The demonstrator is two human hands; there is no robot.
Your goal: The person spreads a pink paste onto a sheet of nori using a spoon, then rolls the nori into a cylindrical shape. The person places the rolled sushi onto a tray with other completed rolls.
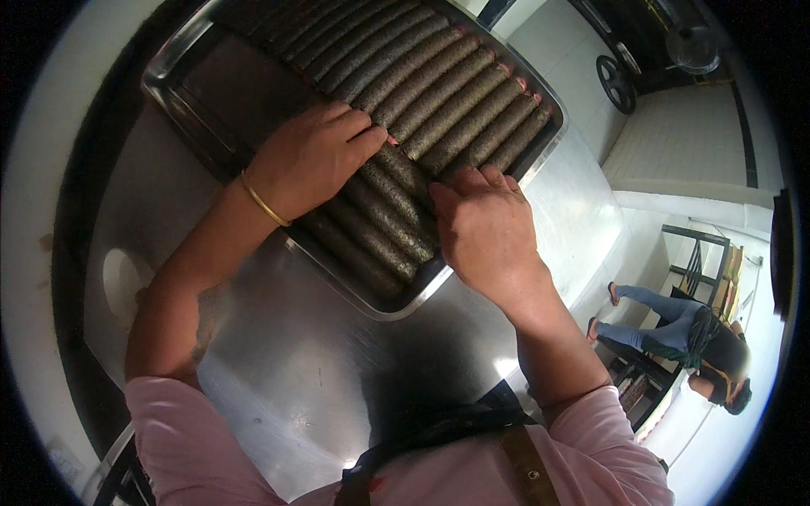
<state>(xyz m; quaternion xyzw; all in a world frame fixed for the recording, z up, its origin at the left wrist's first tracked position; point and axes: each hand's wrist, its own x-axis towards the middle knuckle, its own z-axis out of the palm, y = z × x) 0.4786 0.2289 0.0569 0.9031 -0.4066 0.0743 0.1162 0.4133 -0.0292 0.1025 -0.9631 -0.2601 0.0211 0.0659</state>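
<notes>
Dark seaweed-wrapped rolls [465, 129] lie side by side in a deep metal tray [405, 310]; pink filling shows at some ends. A shorter row of rolls [380, 221] lies crosswise in the near part of the tray. My left hand [319, 155], with a gold-coloured bangle [266, 199] on the wrist, has its fingers curled at the far end of the uppermost crosswise roll [408, 174]. At that roll's other end, by the tray's near right side, is my right hand [487, 228], thumb against it. The fingertips of both hands are partly hidden.
The tray rests on a shiny metal table [304, 354]. A white round object [123, 281] is at the left. To the right, beyond the table, a person [690, 335] stands by a dark rack [696, 253]. A black handwheel [615, 84] is at upper right.
</notes>
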